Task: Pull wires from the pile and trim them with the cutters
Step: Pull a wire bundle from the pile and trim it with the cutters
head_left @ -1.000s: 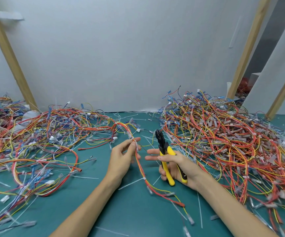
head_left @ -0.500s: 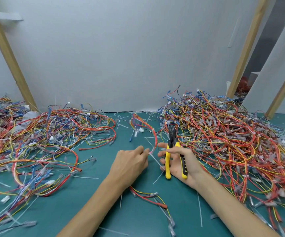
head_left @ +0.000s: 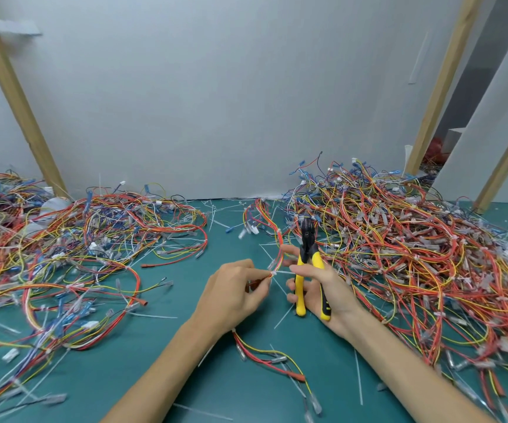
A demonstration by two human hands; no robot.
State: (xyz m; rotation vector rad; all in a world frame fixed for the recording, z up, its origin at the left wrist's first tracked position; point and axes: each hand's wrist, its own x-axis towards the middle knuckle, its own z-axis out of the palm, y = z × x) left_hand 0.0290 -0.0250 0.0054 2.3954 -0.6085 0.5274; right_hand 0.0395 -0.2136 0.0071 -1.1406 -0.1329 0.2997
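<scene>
Left hand [head_left: 234,293] pinches a red-yellow wire bundle [head_left: 278,239] at its white tie [head_left: 274,273], fingertips together on it. The bundle arcs far toward the gap between the piles; its tail trails near, under the left wrist, on the green table [head_left: 155,346]. Right hand [head_left: 329,288] is wrapped round the yellow handles of the cutters [head_left: 307,239], held upright just right of the bundle, black head pointing far. Big wire pile [head_left: 414,254] on the right, another pile [head_left: 78,239] on the left. Cut tie scraps lie scattered.

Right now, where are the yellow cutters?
Head view, right of centre: the cutters stand upright in the right hand, beside the wire bundle the left hand pinches.
</scene>
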